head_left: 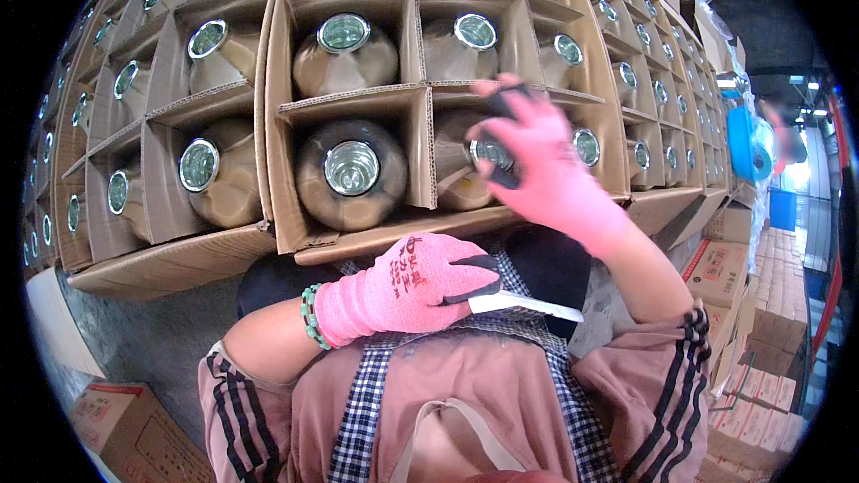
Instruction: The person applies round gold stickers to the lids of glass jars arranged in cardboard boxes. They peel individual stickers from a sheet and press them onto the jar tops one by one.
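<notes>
My left hand (412, 282), in a pink glove with dark fingertips, is closed in front of my chest. It grips a thin, flat white piece, perhaps paper (528, 306), that sticks out to the right. Over the front row of an open cardboard carton (420, 139), my right hand (537, 148) is slightly blurred, its gloved fingers apart. Beneath its fingers sits a glass bottle (461, 183) with a round body, partly covered by the hand. One compartment to the left stands another round glass bottle (331, 201), its silvery mouth facing up.
Cardboard dividers separate the bottles. More bottle-filled cartons stand on the left (161, 259) and right (667, 188). A closed carton (134, 434) rests on the floor at lower left. Stacked boxes (761, 394) and a blue roll (747, 143) are at right.
</notes>
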Motion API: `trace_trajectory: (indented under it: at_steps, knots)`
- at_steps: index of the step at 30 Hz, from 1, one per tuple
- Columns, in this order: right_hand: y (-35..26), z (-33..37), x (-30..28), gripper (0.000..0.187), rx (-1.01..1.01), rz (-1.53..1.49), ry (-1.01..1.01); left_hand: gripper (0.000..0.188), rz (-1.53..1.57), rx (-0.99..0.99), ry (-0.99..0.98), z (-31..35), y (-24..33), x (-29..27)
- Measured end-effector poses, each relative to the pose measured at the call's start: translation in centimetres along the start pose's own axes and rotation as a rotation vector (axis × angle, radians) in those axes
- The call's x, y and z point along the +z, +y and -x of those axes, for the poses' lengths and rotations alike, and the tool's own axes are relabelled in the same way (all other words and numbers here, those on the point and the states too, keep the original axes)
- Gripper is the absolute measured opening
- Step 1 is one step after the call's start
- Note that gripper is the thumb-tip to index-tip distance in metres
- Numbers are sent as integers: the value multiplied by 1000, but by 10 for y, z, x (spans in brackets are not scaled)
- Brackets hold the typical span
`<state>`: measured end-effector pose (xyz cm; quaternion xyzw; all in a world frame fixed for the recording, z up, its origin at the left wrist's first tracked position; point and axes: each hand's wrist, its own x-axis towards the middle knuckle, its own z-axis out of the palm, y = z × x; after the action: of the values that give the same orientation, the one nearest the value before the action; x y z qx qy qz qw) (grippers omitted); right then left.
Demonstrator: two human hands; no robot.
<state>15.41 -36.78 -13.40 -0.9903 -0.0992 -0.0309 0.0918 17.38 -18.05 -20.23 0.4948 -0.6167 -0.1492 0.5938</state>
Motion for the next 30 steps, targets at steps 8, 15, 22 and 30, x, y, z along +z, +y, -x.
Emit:
trace_trajectory:
  at_steps: [8,15,22,30]
  knots:
    - [-43,61,-89,39,118,-99,-106,19,79,-339,264,-12,13,-9]
    - [-30,73,-75,20,119,-59,-48,19,13,-386,327,-13,14,-8]
    - [-34,70,-73,20,72,-17,115,16,44,-422,369,-15,19,-9]
    - [-35,69,-78,22,-119,38,159,16,160,-537,497,-10,19,-5]
